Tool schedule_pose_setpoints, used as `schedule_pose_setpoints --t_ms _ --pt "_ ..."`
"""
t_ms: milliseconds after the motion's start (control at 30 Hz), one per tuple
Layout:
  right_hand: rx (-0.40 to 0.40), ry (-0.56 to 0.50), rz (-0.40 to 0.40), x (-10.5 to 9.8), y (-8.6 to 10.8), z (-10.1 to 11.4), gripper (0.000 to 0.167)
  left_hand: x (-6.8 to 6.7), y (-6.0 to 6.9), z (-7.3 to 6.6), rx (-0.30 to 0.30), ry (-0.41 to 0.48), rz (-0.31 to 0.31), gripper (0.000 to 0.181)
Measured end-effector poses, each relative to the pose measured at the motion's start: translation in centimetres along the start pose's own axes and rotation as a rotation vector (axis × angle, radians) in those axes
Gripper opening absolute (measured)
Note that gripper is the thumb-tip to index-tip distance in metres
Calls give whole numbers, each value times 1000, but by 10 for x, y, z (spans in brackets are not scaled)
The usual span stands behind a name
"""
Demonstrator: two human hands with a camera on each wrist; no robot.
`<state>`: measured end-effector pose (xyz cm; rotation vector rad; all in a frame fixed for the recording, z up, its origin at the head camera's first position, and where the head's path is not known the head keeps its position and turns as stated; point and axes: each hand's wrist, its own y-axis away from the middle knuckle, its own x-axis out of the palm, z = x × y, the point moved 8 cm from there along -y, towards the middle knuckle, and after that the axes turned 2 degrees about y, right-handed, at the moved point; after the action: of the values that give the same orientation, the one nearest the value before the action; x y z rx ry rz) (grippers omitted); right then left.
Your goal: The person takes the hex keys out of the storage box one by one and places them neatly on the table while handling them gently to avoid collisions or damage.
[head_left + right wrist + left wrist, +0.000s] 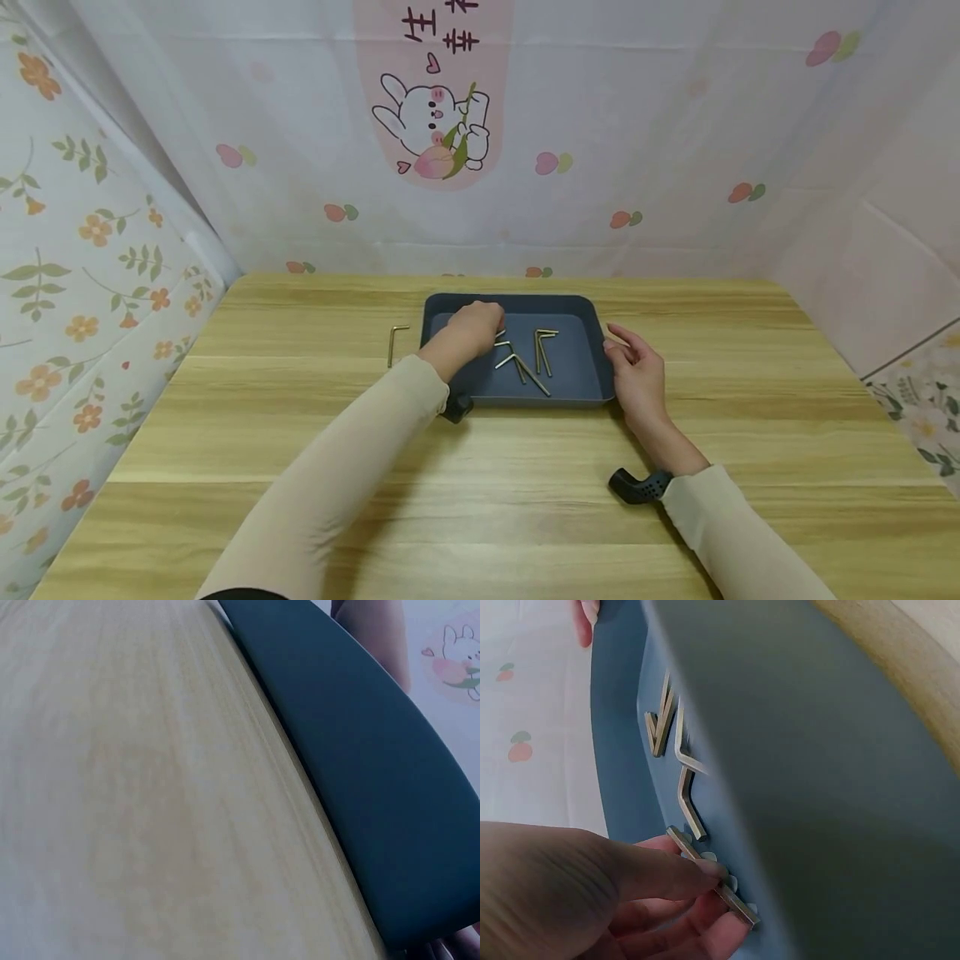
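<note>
My left hand [467, 333] reaches over the left part of a dark blue-grey tray [555, 403]. Between thumb and fingertips it pinches a brass-coloured hex key [739, 906], low inside the tray in the left wrist view. Several more L-shaped hex keys [534, 377] lie on the tray floor, some crossing one another. Another pair [538, 354] is grouped to their right. My right hand [641, 375] is at the tray's right end, thumb touching the wall and fingers loosely extended. In the right wrist view the tray wall hides most of that hand.
One hex key [391, 346] lies on the wooden table [525, 500] left of the tray. Patterned white cloth [637, 150] hangs behind the table, with flowered cloth [90, 292] at the left. Each wrist carries a black camera mount [637, 487].
</note>
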<state>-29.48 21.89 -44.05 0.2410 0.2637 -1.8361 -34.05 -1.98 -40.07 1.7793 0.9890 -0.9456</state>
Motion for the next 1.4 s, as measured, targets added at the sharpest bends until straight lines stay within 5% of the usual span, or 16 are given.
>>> schedule_pose_setpoints --t_ms 433,633,700,933,1400 --pt "8 8 13 1 2 -1 37 -5 10 4 34 -41 2 36" --pt "5 -2 15 0 3 1 38 -14 22 8 15 -32 -5 14" --pt "4 -5 12 -1 2 1 39 -18 25 10 13 -31 -24 8" --pt "14 -10 3 -1 0 -2 38 -26 34 18 48 26 -126 44" --pt "8 -7 22 2 0 1 39 -33 54 39 116 264 -284 40"
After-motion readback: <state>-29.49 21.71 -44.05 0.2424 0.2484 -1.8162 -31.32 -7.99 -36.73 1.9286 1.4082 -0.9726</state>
